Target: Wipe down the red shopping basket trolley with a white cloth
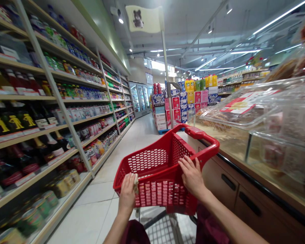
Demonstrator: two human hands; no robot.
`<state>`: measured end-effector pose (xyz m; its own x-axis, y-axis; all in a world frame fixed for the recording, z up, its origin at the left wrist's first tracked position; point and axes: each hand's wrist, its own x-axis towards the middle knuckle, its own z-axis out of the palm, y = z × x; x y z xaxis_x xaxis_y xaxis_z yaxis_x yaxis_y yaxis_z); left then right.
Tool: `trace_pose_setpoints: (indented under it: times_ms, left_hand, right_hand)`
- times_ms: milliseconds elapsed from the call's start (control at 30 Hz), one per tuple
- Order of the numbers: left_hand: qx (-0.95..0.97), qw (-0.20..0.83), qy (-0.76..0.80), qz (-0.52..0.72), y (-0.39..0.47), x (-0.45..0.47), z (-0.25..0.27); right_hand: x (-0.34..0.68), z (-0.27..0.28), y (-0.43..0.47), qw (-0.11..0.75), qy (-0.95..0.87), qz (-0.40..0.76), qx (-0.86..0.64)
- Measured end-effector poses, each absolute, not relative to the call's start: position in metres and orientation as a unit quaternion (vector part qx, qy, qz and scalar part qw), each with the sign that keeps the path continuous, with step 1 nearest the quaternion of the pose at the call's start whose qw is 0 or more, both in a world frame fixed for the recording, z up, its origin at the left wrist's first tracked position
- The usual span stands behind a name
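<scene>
A red plastic shopping cart [157, 159] with a perforated basket stands in front of me, its handle to the upper right. My left hand [127, 191] is closed around a crumpled off-white cloth [136, 183], pressed against the basket's near left corner. My right hand [191, 174] lies over the near rim toward the handle end, fingers hooked over the edge and the thumb beside it. The inside of the basket shows only in part behind the near wall.
Shelves of bottles and cans [78, 112] line the left side. A counter [228, 183] with clear plastic food packs [244, 101] runs close along the right. Ahead, stacked boxes [176, 106] stand beside a flag pole [165, 57]. Tiled floor [112, 189] stretches between.
</scene>
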<state>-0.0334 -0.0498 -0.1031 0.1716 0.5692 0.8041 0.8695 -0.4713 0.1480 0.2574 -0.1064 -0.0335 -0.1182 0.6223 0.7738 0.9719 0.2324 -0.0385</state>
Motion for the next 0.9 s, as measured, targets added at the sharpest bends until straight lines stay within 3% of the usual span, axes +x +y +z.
trace_pose_setpoints:
  times_ms: [267, 367, 667, 767, 900]
  left_hand:
    - [-0.815, 0.085, -0.395, -0.416, -0.055, 0.063, -0.081]
    - [-0.817, 0.062, -0.404, -0.406, -0.054, 0.071, -0.075]
    - [-0.799, 0.170, -0.498, -0.292, -0.063, -0.019, -0.098]
    - [-0.794, 0.191, -0.501, -0.286, -0.066, -0.022, -0.099]
    - [-0.781, 0.210, -0.512, -0.290, -0.068, -0.010, -0.099]
  right_hand:
    - [0.241, -0.028, -0.110, 0.376, -0.701, -0.229, -0.561]
    - [0.210, -0.026, -0.108, 0.351, -0.757, -0.188, -0.518]
    - [0.148, -0.034, -0.073, 0.259, -0.839, -0.172, -0.447]
    - [0.184, -0.034, -0.075, 0.283, -0.843, -0.211, -0.405]
    - [0.255, -0.027, -0.092, 0.361, -0.762, -0.268, -0.467]
